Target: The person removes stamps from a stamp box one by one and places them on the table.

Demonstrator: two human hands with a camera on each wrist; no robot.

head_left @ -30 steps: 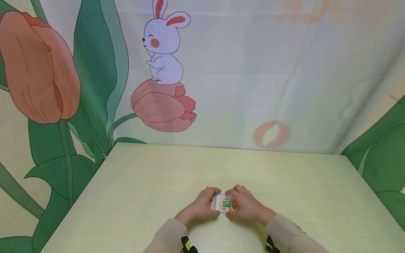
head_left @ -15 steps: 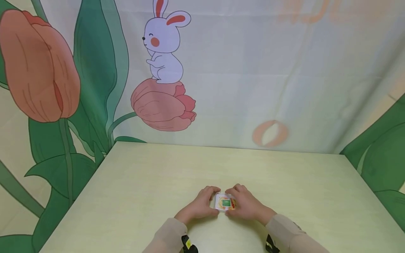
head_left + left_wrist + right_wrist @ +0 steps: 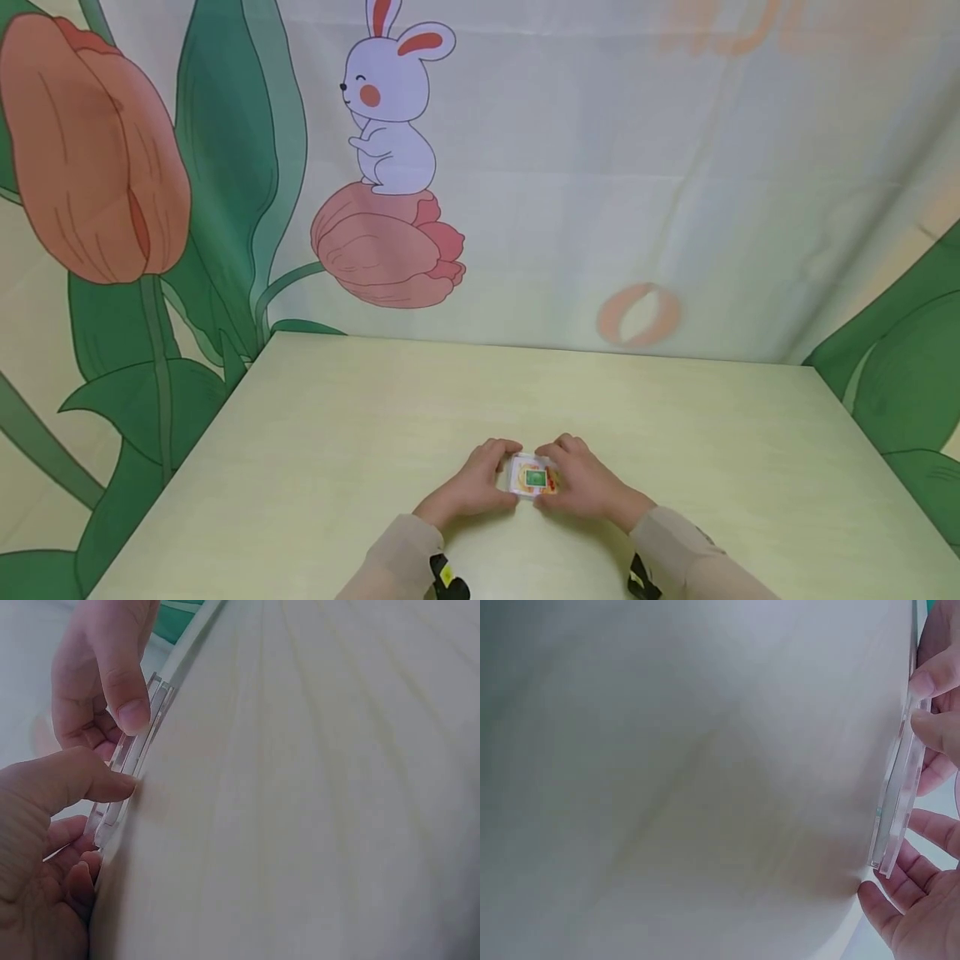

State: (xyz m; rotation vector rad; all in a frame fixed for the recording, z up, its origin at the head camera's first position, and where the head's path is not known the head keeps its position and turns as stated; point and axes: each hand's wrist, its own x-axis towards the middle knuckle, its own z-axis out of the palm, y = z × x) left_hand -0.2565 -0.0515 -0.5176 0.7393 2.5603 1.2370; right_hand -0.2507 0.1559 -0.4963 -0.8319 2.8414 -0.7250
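A small clear plastic case (image 3: pixel 534 477) with a printed picture and a green rectangle on its face is between my two hands, low in the middle of the head view. My left hand (image 3: pixel 476 483) holds its left side, thumb on the near edge and fingers at the far edge. On the opposite side, my right hand (image 3: pixel 588 483) grips it the same way and covers part of the picture. Seen edge-on in the left wrist view, the case (image 3: pixel 142 742) shows thin transparent layers. In the right wrist view the case (image 3: pixel 895 799) is close to the tabletop; contact is hard to tell.
A pale wooden table (image 3: pixel 337 417) spreads around the hands. Behind it hangs a light cloth backdrop (image 3: pixel 540 208) printed with a rabbit and tulips, its lower part meeting the table's back edge. Green printed leaves (image 3: pixel 907 375) flank the right side.
The head view has tilted slightly, so the whole scene sits a little higher. Both hands keep nearly the same hold on the case.
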